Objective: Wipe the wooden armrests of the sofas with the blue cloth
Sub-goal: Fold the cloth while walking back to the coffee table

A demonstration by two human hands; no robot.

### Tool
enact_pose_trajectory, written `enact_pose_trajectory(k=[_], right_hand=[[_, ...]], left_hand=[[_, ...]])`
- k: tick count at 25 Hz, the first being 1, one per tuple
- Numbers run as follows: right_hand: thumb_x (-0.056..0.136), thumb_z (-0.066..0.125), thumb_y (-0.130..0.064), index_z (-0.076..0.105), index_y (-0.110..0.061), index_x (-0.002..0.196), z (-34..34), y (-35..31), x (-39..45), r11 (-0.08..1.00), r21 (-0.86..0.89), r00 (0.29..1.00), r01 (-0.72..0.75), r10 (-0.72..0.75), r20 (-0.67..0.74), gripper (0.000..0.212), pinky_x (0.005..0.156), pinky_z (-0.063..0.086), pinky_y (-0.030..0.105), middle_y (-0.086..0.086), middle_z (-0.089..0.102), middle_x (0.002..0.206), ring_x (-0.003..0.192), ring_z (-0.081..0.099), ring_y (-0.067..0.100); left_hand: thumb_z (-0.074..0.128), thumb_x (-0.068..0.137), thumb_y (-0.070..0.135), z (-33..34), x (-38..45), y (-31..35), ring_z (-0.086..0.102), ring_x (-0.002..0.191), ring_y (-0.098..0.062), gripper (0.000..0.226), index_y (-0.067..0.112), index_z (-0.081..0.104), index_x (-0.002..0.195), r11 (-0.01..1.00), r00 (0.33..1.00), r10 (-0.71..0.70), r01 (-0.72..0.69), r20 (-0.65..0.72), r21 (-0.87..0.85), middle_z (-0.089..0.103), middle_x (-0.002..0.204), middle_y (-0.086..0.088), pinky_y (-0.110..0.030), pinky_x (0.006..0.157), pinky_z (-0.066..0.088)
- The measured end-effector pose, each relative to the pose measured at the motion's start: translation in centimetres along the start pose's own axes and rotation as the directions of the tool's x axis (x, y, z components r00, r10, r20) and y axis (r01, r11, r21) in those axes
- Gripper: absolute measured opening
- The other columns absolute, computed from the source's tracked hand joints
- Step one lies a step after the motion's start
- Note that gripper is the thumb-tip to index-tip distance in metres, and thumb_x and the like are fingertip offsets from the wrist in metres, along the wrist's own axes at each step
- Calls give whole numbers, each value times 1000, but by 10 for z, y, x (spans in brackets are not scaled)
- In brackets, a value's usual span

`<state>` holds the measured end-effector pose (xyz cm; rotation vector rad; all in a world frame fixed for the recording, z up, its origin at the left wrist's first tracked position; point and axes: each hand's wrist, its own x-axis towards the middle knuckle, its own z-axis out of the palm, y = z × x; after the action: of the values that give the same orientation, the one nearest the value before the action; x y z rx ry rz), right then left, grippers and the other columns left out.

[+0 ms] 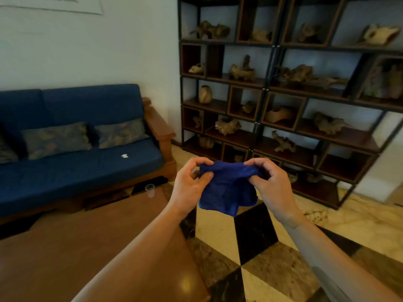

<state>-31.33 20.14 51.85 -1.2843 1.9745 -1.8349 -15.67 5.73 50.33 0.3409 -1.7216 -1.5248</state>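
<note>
1. At about ten o'clock from my hands I see the sofa [76, 171]: deep blue cushions on a brown wooden frame, two patterned pillows against the back, a small white scrap on the seat.
2. Its one visible armrest [160, 125], a broad smooth plank of reddish wood, lies at about eleven o'clock from the cloth and well apart from it. Its long axis runs from the wall toward me.
3. Below it, the polished brown tabletop [98, 236] carries a small clear cup [150, 189] near its far corner.
4. My left hand [189, 188] pinches the left top corner of the blue cloth [229, 190]; this hand is the nearer one to the armrest.
5. The cloth is soft, crumpled and limp, sagging between both grips above the checkered stone floor.
6. My right hand [273, 188] pinches the right top corner, fingers curled round the fabric.
7. I judge no wiping has begun; the cloth must travel up and left to reach wood.
</note>
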Motion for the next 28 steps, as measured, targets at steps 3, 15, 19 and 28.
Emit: enact_pose_trajectory(k=[3, 15, 19, 28], right_hand=[[83, 61, 8, 68, -33, 93, 13, 6, 26, 998, 59, 992, 17, -25, 124, 43, 74, 50, 11, -22, 70, 96, 94, 64, -2], [86, 61, 6, 68, -24, 98, 117, 11, 40, 947, 315, 876, -64, -97, 472, 33, 73, 52, 12, -22, 69, 96, 94, 64, -4], [84, 62, 9, 68, -24, 96, 140, 3, 41, 944, 328, 855, -22, -153, 496, 36, 72, 49, 9, -24, 69, 92, 92, 64, -6], [87, 61, 6, 68, -24, 100, 159, 5, 46, 945, 325, 842, -27, -154, 517, 33, 73, 52, 12, -20, 70, 96, 96, 65, -1]], left_hand=[[61, 94, -4, -10, 0, -1, 70, 99, -15, 35, 30, 64, 101, 997, 992, -3, 12, -123, 77, 71, 102, 14, -29, 78, 60], [61, 93, -8, -74, -58, 14, 69, 96, -4, 31, 20, 62, 104, 944, 873, 87, 82, -481, 319, 70, 102, 19, -18, 76, 55], [61, 93, -9, -92, -68, 16, 69, 100, -8, 31, 20, 63, 104, 941, 842, 120, 72, -525, 331, 70, 103, 16, -20, 79, 55], [60, 94, -8, -112, -63, 8, 70, 99, -9, 29, 18, 62, 108, 945, 840, 136, 50, -526, 323, 70, 103, 15, -17, 77, 56]])
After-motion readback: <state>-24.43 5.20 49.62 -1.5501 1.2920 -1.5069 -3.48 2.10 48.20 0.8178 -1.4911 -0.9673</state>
